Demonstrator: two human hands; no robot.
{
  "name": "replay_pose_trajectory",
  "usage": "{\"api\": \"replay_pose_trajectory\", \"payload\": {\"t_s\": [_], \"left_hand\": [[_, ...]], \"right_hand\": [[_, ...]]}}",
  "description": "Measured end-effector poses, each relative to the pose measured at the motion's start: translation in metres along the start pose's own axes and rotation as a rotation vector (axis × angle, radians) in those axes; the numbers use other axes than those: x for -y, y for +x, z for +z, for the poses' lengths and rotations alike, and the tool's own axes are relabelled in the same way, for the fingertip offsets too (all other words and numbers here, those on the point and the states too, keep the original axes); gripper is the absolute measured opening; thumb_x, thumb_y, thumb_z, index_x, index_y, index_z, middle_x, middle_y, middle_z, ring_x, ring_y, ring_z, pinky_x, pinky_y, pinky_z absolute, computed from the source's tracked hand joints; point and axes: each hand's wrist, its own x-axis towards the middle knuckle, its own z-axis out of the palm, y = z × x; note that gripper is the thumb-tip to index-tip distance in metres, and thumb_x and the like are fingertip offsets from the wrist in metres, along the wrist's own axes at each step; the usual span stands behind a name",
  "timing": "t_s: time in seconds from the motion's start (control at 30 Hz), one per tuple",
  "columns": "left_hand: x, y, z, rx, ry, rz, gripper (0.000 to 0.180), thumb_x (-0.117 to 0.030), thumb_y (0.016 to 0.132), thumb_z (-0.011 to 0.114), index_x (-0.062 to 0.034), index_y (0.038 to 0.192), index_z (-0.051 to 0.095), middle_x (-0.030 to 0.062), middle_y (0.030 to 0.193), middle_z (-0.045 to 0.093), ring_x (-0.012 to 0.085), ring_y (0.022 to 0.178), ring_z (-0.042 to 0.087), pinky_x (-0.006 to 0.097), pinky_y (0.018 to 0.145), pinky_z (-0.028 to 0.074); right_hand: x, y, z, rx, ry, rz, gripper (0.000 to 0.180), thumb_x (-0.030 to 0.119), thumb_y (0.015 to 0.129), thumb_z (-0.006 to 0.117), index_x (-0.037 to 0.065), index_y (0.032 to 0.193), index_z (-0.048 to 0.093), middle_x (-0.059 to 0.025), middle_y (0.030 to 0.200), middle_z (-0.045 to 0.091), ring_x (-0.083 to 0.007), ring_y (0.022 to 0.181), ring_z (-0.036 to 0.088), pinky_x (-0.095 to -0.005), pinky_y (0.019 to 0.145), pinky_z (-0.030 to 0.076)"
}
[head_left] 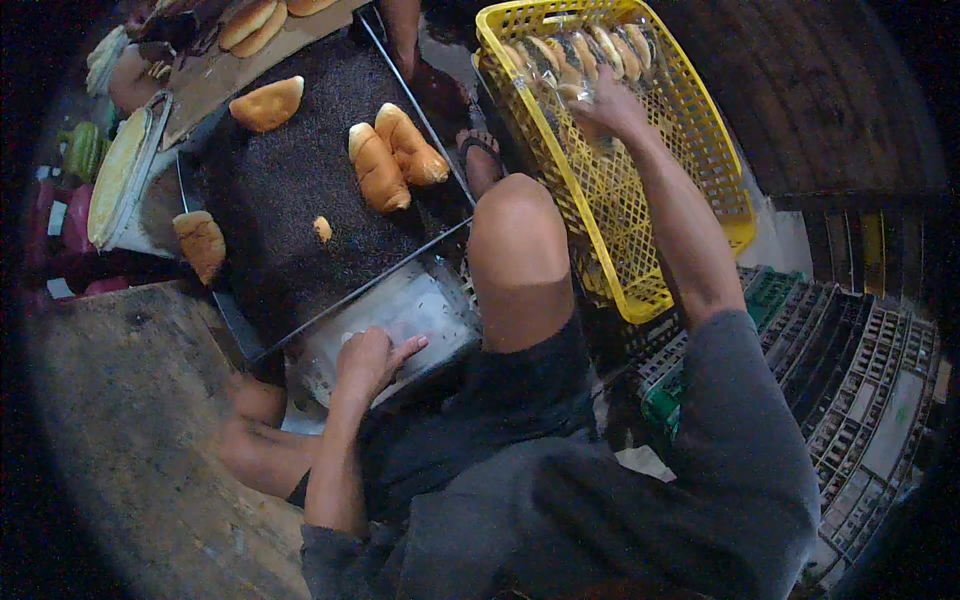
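As I look down through the head camera, the right hand [608, 105] is stretched out ahead and to the right, its fingers curled over a clear plastic bag of bread rolls [575, 58] that lies in the far end of a yellow plastic basket [640, 240]. The basket is tilted, its latticed floor bare except for that bag at the top. The hand appears closed on the near end of the bag, though the fingertips are hidden, so I cannot tell how firm the hold is. I judge the bag to be light and very soft: the rolls will crush under a pinch, and the film looks slick, so the safer hold is the gathered plastic at the bag's end or a flat palm beneath, not the bread itself. The left hand [368, 362] sits low in the middle, knuckles bent, fingers resting on a pale plastic-covered surface [415, 305] at the near corner of a dark tray [290, 190]; it grips nothing that I can see. On the tray lie loose golden rolls: two long loaves [392, 155] touching side by side, one roll [266, 103] farther up, another [201, 243] at the left edge, and a small crumb of bread [322, 229] between them. A bent bare knee [520, 240] rises between tray and basket. Green and grey crates [850, 370] are stacked at the right.
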Motion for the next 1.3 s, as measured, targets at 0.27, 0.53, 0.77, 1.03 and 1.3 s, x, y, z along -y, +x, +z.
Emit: {"api": "replay_pose_trajectory", "payload": {"t_s": [0.27,0.53,0.77,1.03,1.3], "left_hand": [[0.026,-0.002,0.01,0.047,-0.439,0.129,0.051,-0.045,0.086,0.063,0.002,0.067,0.066,0.0125,0.056,0.061,0.0173,0.049,0.059,0.034,0.051,0.046],[-0.022,-0.026,-0.055,-0.53,-0.753,0.269,0.053,-0.05,0.086,0.06,0.0016,0.076,0.067,0.0091,0.06,0.063,0.0192,0.051,0.06,0.029,0.052,0.045],[0.028,0.028,-0.059,-0.561,-2.312,0.325,0.044,-0.044,0.088,0.062,-0.0022,0.101,0.059,0.0104,0.094,0.065,0.018,0.091,0.062,0.035,0.075,0.052],[0.151,0.03,-0.15,-1.45,-1.818,-0.053,0.034,-0.036,0.081,0.073,-0.0043,0.08,0.061,0.0064,0.067,0.061,0.0152,0.059,0.059,0.03,0.057,0.051],[0.233,0.012,-0.161,-1.303,-1.914,0.142,0.05,-0.055,0.092,0.048,-0.0082,0.108,0.056,0.0112,0.085,0.067,0.0169,0.061,0.059,0.029,0.058,0.052]], "right_hand": [[0.092,-0.042,-0.041,-0.112,0.522,-0.46,0.061,0.046,0.091,0.052,-0.002,0.128,0.044,-0.0227,0.118,0.058,-0.0349,0.11,0.057,-0.0405,0.092,0.044],[0.21,-0.208,-0.024,0.107,0.827,-0.869,0.019,0.017,0.092,0.057,-0.002,0.093,0.056,-0.0128,0.083,0.064,-0.0246,0.077,0.065,-0.0348,0.069,0.05],[0.22,-0.213,0.007,0.299,1.577,-0.244,0.02,0.02,0.093,0.056,0.0,0.092,0.055,-0.0087,0.076,0.059,-0.014,0.058,0.06,-0.0254,0.049,0.047],[0.319,-0.137,-0.004,-0.258,0.88,-0.768,0.027,0.025,0.091,0.058,0.0,0.082,0.06,-0.0149,0.07,0.063,-0.0313,0.063,0.063,-0.0398,0.058,0.049],[0.38,0.071,0.06,-0.17,-0.03,-0.663,0.056,0.046,0.086,0.058,0.007,0.125,0.049,-0.019,0.129,0.05,-0.0423,0.117,0.047,-0.0487,0.096,0.041]]}}
